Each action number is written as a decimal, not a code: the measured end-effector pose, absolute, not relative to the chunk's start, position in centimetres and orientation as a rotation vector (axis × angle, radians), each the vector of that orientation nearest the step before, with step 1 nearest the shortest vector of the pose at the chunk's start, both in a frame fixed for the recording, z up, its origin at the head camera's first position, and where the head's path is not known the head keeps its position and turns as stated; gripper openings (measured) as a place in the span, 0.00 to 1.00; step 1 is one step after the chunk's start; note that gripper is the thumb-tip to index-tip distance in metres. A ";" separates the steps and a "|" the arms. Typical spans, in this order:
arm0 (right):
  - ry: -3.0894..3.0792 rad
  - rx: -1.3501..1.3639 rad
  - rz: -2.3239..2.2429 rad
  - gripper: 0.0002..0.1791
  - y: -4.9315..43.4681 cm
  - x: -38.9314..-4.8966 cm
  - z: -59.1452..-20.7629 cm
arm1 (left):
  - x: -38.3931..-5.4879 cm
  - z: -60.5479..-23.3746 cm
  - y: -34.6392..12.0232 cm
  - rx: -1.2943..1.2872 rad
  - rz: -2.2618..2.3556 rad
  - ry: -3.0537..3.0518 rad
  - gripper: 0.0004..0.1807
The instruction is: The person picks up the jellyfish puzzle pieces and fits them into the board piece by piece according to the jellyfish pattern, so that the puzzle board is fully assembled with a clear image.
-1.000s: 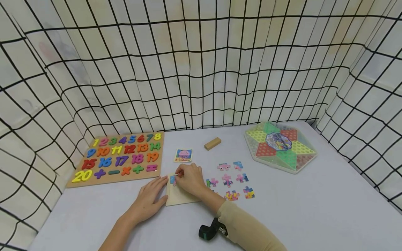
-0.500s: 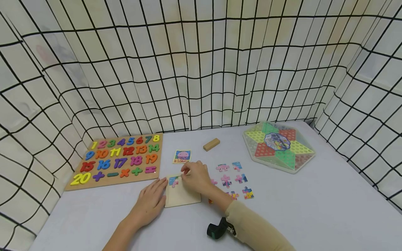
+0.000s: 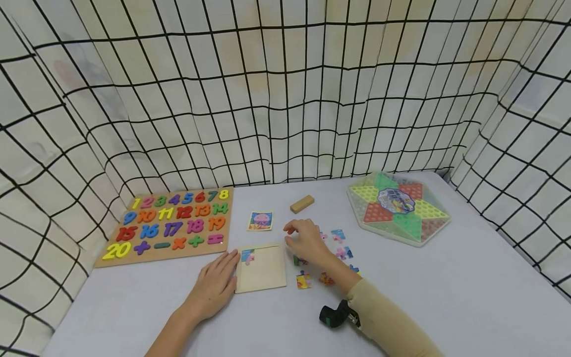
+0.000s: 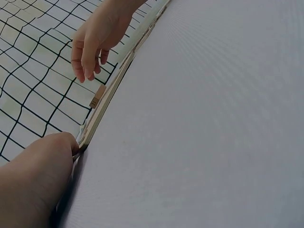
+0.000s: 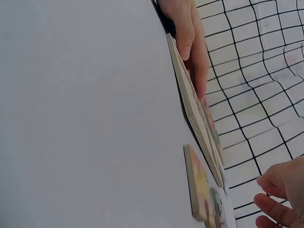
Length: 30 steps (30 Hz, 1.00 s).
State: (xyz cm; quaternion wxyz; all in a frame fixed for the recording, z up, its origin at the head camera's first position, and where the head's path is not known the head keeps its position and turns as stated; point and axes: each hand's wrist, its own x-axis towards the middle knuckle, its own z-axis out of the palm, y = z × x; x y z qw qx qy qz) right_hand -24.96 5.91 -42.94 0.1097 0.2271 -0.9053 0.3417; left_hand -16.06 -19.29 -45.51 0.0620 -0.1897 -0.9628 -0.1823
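Observation:
A square wooden puzzle tray point(image 3: 263, 275) lies on the table with one jigsaw piece point(image 3: 247, 256) in its upper left corner. My left hand point(image 3: 213, 286) rests along the tray's left edge, fingers extended. To the right of the tray, my right hand point(image 3: 309, 244) hovers over loose jigsaw pieces with its fingers loosely bent, and nothing shows between them in the right wrist view. A yellow and pink piece point(image 3: 304, 281) lies nearest the tray. Other pieces, such as a blue and pink one point(image 3: 338, 235), are spread around the hand, which partly hides several.
A small octopus-like picture card point(image 3: 260, 221) and a wooden block point(image 3: 302, 204) lie behind the tray. At left is a number board point(image 3: 174, 251); at right, a star-patterned game board point(image 3: 398, 208). Black netting point(image 3: 285, 109) over white cloth surrounds the table.
My right hand has left the piece in the tray's corner and moved right, over the loose pieces. The left hand stays at the tray's edge.

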 end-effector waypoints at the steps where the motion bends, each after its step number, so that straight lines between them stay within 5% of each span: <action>1: -2.651 0.669 1.006 0.10 6.3 -25.0 -42.9 | -16.1 -45.5 -19.3 -0.575 -0.551 -2.909 0.28; 30: -2.789 0.630 0.817 0.21 14.3 -26.0 -44.8 | -16.2 -45.5 -19.4 -0.568 -0.589 -2.924 0.29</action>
